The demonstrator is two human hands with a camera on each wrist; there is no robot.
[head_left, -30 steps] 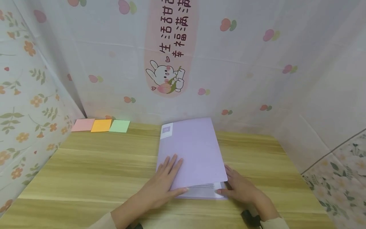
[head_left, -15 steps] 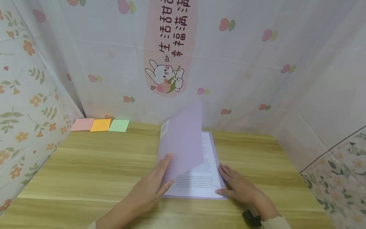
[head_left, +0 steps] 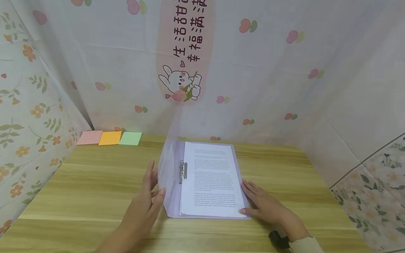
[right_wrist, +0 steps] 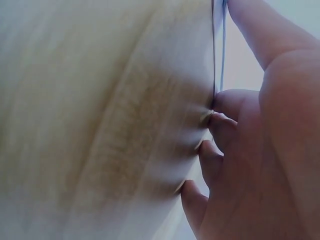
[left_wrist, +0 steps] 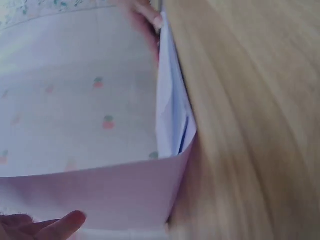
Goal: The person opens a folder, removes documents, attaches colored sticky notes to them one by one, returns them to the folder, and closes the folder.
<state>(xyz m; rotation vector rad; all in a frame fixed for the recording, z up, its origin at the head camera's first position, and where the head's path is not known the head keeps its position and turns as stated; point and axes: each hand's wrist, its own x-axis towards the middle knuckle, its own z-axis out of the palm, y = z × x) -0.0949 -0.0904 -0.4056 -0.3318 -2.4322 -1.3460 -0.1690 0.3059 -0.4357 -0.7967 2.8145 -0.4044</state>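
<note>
A purple clip folder point(head_left: 236, 168) lies on the table with its front cover point(head_left: 167, 168) raised nearly upright on the left. Inside, printed sheets point(head_left: 212, 179) lie beside a metal clip point(head_left: 181, 171) along the spine. My left hand point(head_left: 142, 205) is on the cover's outer side, fingers extended and thumb right at its lower edge; the left wrist view shows the fingers point(left_wrist: 60, 226) against the purple cover. At the folder's lower right, my right hand point(head_left: 265, 203) rests with its thumb on the sheets' corner and its fingers along the folder's right edge.
Pink point(head_left: 90, 137), orange point(head_left: 110, 138) and green point(head_left: 130, 138) sticky-note pads stand in a row at the back left of the wooden table point(head_left: 95, 182). A patterned cloth point(head_left: 259, 70) hangs behind the table, with floral cloth on both sides.
The folder's cover has swung up and leftward from nearly flat, uncovering the printed sheets and clip. My left hand has moved left with it, while the right hand has stayed at the right edge.
</note>
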